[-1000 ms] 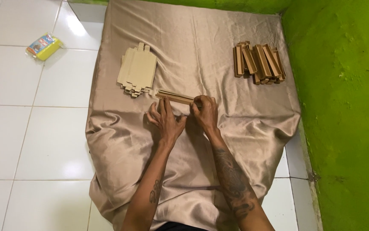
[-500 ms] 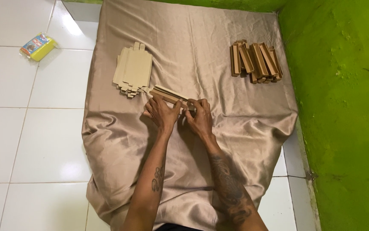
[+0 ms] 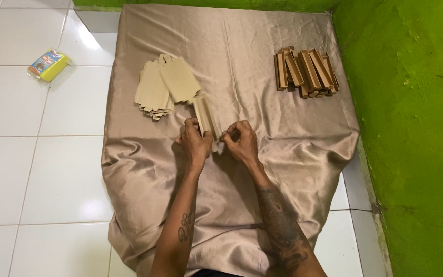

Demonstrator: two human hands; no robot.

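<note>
Two hands: both meet at mid-cloth on one half-folded cardboard box [image 3: 205, 119].
Far left: a yellow packet [image 3: 48, 65] lies alone on the white tiled floor [image 3: 36, 169], well apart from the cloth, with bare tiles all around it.
Cloth: a tan satin cloth [image 3: 242, 41] is spread on the floor, wrinkled at its near edge; its right edge lies close to the green wall [image 3: 416, 128].
Flat stack: a fanned pile of flat cardboard blanks [image 3: 164, 84] sits just left and beyond the hands.
Left hand [image 3: 194, 144]: grip closed on the near end of the box, fingers wrapped around its left side.
Box: pale tan, long and narrow, pointing away from the person, creased lengthwise.
Right hand [image 3: 241, 143]: fingertips pinch the box's near right edge.
Far right: folded brown boxes [image 3: 306, 72] lie heaped by the wall.
</note>
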